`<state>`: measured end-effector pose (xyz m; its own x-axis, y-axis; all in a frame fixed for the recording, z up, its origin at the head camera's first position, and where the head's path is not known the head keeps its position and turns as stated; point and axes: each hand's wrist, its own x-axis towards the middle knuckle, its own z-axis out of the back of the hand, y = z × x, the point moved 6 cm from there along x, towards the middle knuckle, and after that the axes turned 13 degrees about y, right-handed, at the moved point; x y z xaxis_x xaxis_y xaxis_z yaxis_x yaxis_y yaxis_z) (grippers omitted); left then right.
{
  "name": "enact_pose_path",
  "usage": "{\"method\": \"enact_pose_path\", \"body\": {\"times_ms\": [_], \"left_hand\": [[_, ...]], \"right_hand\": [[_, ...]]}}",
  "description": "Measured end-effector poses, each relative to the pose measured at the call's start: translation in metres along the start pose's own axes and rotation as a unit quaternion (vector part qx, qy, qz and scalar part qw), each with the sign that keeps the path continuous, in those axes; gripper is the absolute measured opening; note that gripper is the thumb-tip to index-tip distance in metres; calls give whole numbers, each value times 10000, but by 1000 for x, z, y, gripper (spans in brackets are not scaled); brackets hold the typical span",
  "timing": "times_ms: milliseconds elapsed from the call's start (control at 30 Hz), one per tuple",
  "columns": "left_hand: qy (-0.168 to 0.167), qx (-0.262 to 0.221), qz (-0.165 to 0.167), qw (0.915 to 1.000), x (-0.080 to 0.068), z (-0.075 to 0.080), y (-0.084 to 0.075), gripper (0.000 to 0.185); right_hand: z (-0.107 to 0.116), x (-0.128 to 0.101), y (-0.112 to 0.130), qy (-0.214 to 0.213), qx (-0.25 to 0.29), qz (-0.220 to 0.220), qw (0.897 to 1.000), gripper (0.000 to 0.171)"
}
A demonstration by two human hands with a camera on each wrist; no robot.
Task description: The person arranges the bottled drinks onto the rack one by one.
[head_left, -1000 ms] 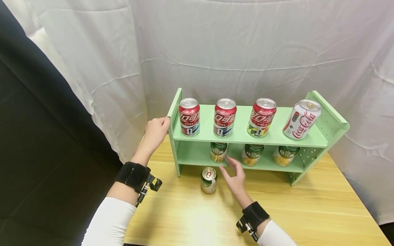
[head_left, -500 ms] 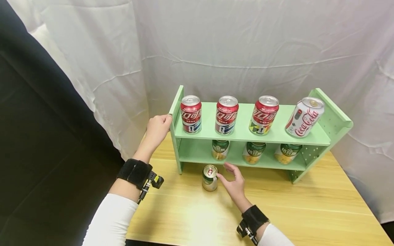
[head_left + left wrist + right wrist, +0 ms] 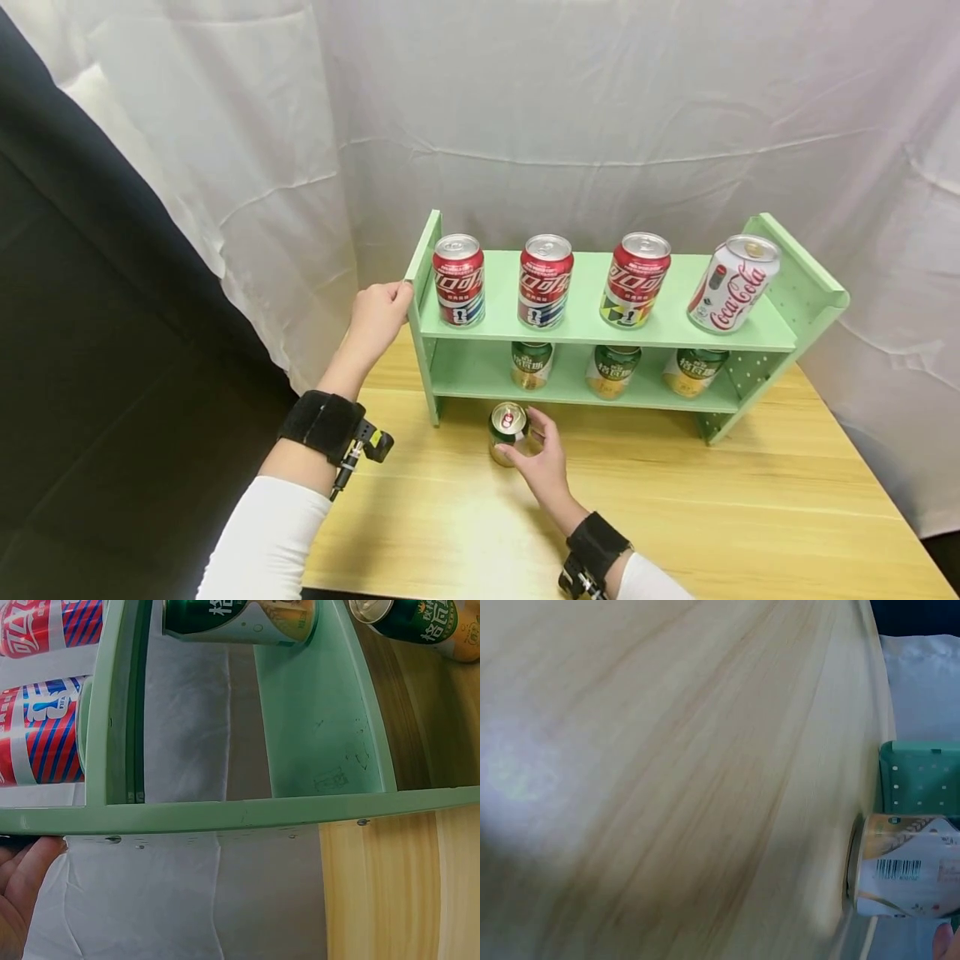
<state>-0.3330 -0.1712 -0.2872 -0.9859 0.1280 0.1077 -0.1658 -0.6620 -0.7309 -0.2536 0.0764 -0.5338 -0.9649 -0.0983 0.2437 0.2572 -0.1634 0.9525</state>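
My left hand point(image 3: 378, 317) grips the front edge of the left side panel of a green two-tier shelf point(image 3: 502, 304). In the left wrist view, part of that hand point(image 3: 26, 889) shows against the outer face of the panel. A green, white and gold drink can point(image 3: 510, 418) stands upright on the table, in front of the shelf's left part. My right hand point(image 3: 545, 465) holds this can from the right, thumb in front and fingers behind. The right wrist view shows the can point(image 3: 907, 866) with its barcode side, and a fingertip point(image 3: 943, 939) at the frame's edge.
On the upper tier stand three red cola cans point(image 3: 545, 287) and a white Coca-Cola can point(image 3: 733, 287) at the right. Three green and gold cans point(image 3: 613, 375) stand on the lower tier. A wooden table point(image 3: 712, 508) carries the shelf; a pale curtain point(image 3: 562, 108) hangs behind.
My right hand has moved left from beside the can and now has its thumb and fingers around it. The left hand keeps its grip on the shelf panel.
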Motion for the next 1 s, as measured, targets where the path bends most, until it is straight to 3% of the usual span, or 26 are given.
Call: {"method": "enact_pose_path", "body": {"times_ms": [233,600,733,900,1000], "left_hand": [[-44,-42,-17,10000,0,-1,-1,41],[-17,37,-43,10000,0,2,1,40],[-26,62,-58,10000,0,1,1,39],[-70,116,-28,9999,0,2,1,39],[-30,136,-31,9999,1,1,1,39]], "right_hand": [[-8,6,-2,65,-439,-216,9988,85],[-26,15,-20,47,-214,-1197,9926,94],[-26,14,-21,122,-320,-1107,9933,93],[-24,15,-19,173,-733,-695,9947,86],[-22,18,-23,293,-777,-724,9939,82]]}}
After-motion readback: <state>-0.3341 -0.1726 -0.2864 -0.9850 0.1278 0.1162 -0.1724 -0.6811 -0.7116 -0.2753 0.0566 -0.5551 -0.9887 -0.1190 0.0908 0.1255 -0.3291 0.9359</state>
